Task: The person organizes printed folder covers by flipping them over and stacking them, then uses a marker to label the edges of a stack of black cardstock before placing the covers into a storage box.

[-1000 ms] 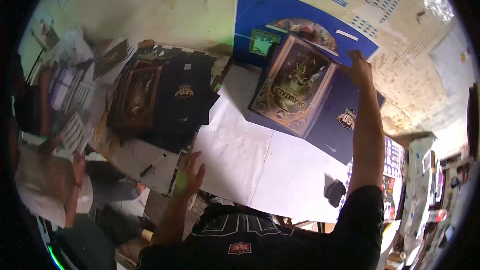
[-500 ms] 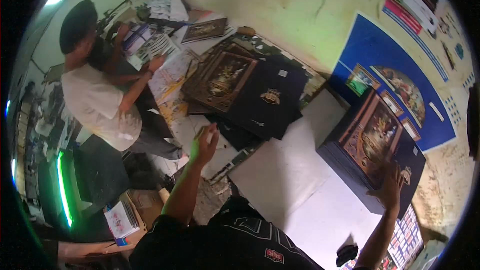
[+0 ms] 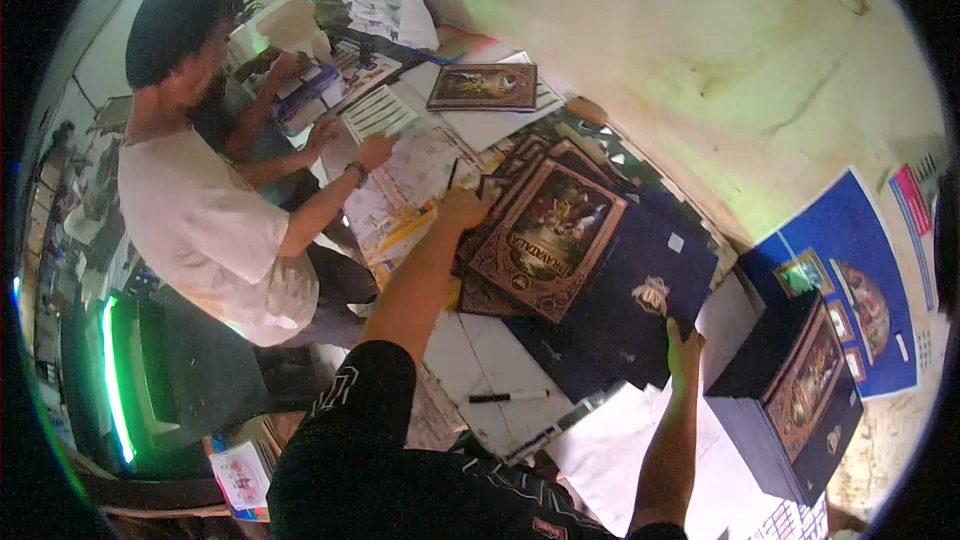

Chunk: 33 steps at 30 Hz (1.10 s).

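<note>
A pile of printed cover sheets [image 3: 560, 225], part ornate brown picture and part dark navy, lies at the middle of the work table. My left hand [image 3: 466, 208] reaches to the pile's left side, its fingers closed on the edge of a cover. At the near right corner of the navy part, my right hand [image 3: 685, 352] pinches the edge, thumb on top and some fingers hidden. Farther right stands a tall, neat stack of matching covers [image 3: 805, 400], apart from both hands. A black marker [image 3: 508, 396] lies on the table in front of the pile.
On the left another person [image 3: 215, 210] works over papers [image 3: 380, 115] at the same table. A framed-looking picture board [image 3: 483, 87] lies at the back. A blue poster [image 3: 870, 300] is by the wall on the right. White sheets [image 3: 640, 460] cover the near table.
My right hand has left the tall stack and moved left to the pile's navy corner. My left hand has reached forward to the pile's left edge. The view has shifted left.
</note>
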### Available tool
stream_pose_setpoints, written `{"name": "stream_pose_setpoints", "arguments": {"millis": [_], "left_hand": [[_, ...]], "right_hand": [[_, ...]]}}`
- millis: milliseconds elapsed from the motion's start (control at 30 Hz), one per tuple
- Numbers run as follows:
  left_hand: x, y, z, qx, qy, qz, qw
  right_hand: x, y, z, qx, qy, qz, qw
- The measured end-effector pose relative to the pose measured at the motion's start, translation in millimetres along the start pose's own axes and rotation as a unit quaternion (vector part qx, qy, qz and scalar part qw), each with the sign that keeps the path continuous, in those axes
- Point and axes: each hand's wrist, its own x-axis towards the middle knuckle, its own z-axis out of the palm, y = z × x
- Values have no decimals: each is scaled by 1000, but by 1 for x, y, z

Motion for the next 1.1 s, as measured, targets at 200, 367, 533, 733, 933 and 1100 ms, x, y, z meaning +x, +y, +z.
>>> {"name": "stream_pose_setpoints", "arguments": {"millis": [200,367,533,733,933,1100], "left_hand": [[54,-6,12,-51,55,79,994],[47,9,-16,-203,-16,25,979],[73,-18,15,-284,-87,21,955],[72,-36,59,-414,-117,15,903],[-13,-1,-18,-482,-129,65,864],[-24,-1,-9,-440,-48,193,876]], "right_hand": [[-67,3,50,-7,62,39,997],[-50,9,18,440,-85,73,891],[-29,4,27,564,-122,175,798],[-31,-16,9,524,-125,123,834],[-62,-80,-4,468,-27,18,883],[-23,10,18,482,-100,54,869]]}}
